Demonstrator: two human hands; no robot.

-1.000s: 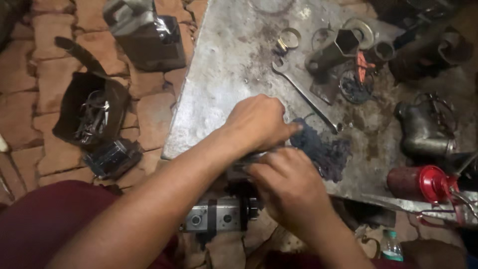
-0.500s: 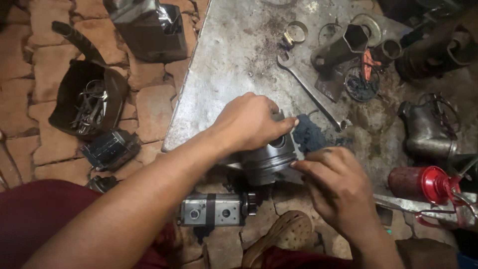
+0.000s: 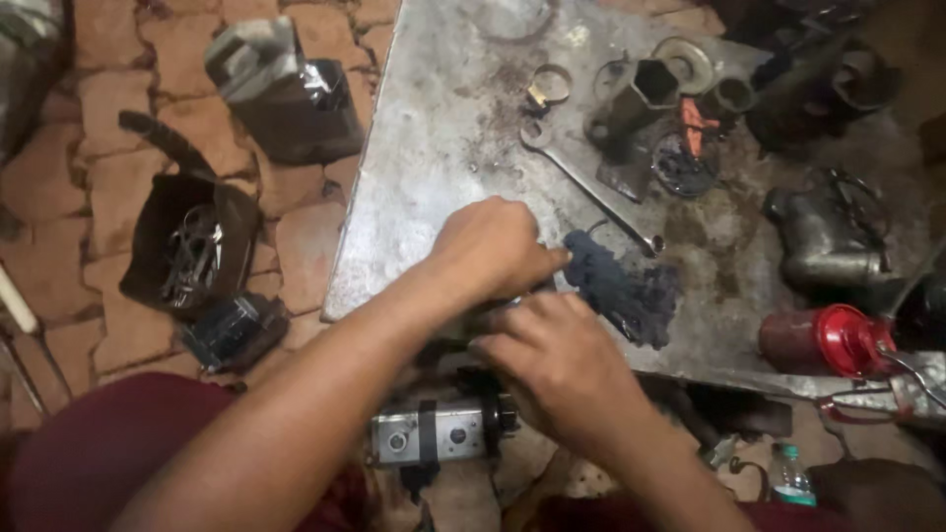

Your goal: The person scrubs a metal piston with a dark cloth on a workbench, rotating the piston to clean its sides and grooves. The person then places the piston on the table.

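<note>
Workshop: greasy metal bench [image 3: 443, 148], wrench [image 3: 591, 187]

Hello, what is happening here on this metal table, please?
A person works with both hands at the near edge of a metal table. The left hand and right hand close over a dark part that is mostly hidden between them. A dark greasy rag and a long spanner lie just beyond.
</note>
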